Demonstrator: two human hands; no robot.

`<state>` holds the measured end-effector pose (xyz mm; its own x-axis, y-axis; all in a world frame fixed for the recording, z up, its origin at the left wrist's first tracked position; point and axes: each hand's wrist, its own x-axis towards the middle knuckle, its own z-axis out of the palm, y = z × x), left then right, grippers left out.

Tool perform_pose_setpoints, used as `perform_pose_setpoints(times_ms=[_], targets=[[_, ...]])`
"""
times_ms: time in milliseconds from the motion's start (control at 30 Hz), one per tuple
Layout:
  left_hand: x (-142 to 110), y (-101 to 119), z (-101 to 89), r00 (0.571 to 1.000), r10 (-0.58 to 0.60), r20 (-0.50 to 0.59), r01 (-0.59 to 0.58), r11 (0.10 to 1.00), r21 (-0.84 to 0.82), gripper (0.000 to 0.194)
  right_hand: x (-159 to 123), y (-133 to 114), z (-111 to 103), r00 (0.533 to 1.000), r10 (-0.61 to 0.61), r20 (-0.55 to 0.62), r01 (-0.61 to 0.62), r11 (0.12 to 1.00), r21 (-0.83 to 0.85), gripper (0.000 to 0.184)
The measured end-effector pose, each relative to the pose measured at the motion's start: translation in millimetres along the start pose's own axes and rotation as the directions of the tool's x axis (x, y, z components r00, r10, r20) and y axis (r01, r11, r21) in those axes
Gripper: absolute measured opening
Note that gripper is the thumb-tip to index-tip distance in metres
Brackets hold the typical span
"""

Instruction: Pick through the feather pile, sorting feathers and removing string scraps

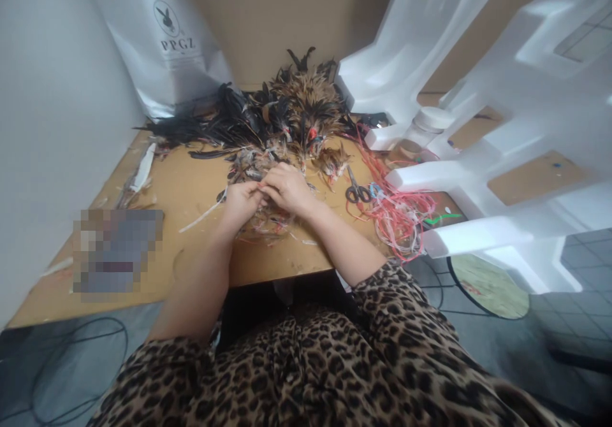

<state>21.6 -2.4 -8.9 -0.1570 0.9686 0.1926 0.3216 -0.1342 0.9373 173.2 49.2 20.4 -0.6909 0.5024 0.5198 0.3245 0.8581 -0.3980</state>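
My left hand [245, 202] and my right hand [287, 188] meet over the front middle of the wooden table [191, 248]. Both are closed in a pinch, fingertips touching each other. Whatever lies between the fingers is too small to make out. Under and just beyond them spreads a pile of short brown and grey feathers [251, 161]. A small bunch of brown feathers [331, 161] lies to the right of my right hand, beside black-handled scissors [357, 190]. Long black feathers [205, 130] and a large tan feather bundle [306, 92] fill the back of the table.
Tangled red and white strings [401, 217] lie at the right, beside white foam pieces [459, 239] that jut over the table edge. A white-lidded jar [433, 121] stands among them. A white bag [167, 51] is at the back left; a blurred-out flat object [117, 252] lies front left.
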Motion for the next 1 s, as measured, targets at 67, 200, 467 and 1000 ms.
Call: perform_pose_setpoints(times_ms=[67, 200, 467, 1000], targets=[[-3, 4, -0.3, 0.992, 0.052, 0.114, -0.057, 0.997, 0.044, 0.015, 1, 4, -6, 0.999, 0.03, -0.029, -0.028, 0.997, 0.07, 0.022], [-7, 14, -0.2, 0.984, 0.017, 0.18, -0.003, 0.997, -0.075, 0.019, 3, 12, -10, 0.954, 0.301, 0.008, -0.264, 0.824, 0.502, 0.017], [2, 10, 0.9, 0.995, -0.064, 0.083, 0.095, 0.879, -0.466, 0.02, 5, 20, 21, 0.779, 0.549, 0.302, -0.408, 0.08, 0.909, 0.036], [3, 3, 1.9, 0.99, -0.139, -0.017, 0.133, 0.971, -0.199, 0.016, -4, -1, 8, 0.987, 0.042, -0.157, -0.054, 0.996, -0.07, 0.019]])
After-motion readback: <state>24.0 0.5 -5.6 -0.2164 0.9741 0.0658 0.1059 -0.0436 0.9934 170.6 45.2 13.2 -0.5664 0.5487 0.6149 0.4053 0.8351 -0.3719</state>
